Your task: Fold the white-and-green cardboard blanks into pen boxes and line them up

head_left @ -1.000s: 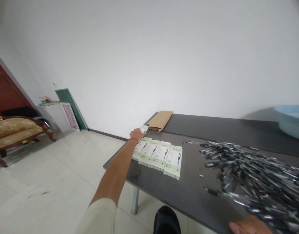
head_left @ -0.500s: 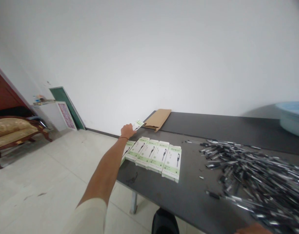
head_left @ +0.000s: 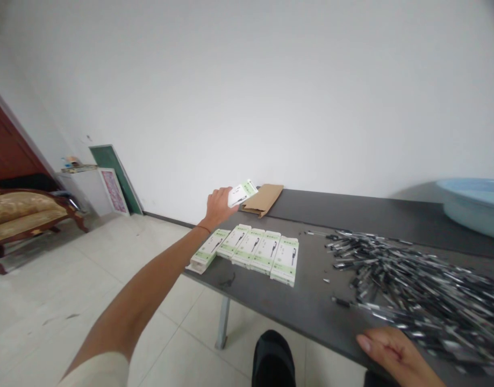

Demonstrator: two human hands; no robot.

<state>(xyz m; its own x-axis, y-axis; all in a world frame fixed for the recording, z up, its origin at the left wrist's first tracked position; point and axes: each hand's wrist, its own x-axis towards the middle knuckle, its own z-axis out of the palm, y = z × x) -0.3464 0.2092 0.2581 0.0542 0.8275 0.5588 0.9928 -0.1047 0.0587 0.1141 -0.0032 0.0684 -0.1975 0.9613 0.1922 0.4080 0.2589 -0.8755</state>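
Observation:
My left hand (head_left: 219, 206) is raised over the far left of the table and grips a white and green pen box (head_left: 243, 193) printed with a pen picture. Below it lie several similar boxes (head_left: 247, 244) side by side, with a stack (head_left: 209, 250) at the left end by the table edge. My right hand (head_left: 398, 352) is at the near table edge, its fingers curled and no object showing in them. Close to it spreads a large heap of black and clear pens (head_left: 416, 290).
A brown paper bag (head_left: 265, 199) lies at the back near the wall. On the right stands a light blue basin (head_left: 472, 207). The dark table (head_left: 311, 328) has a metal leg (head_left: 222, 322). A carved sofa (head_left: 29, 215) and leaning boards (head_left: 113, 177) are at the far left.
My left hand has lifted the pen box up and to the right, beside the paper bag. My right hand has come further into view at the bottom right.

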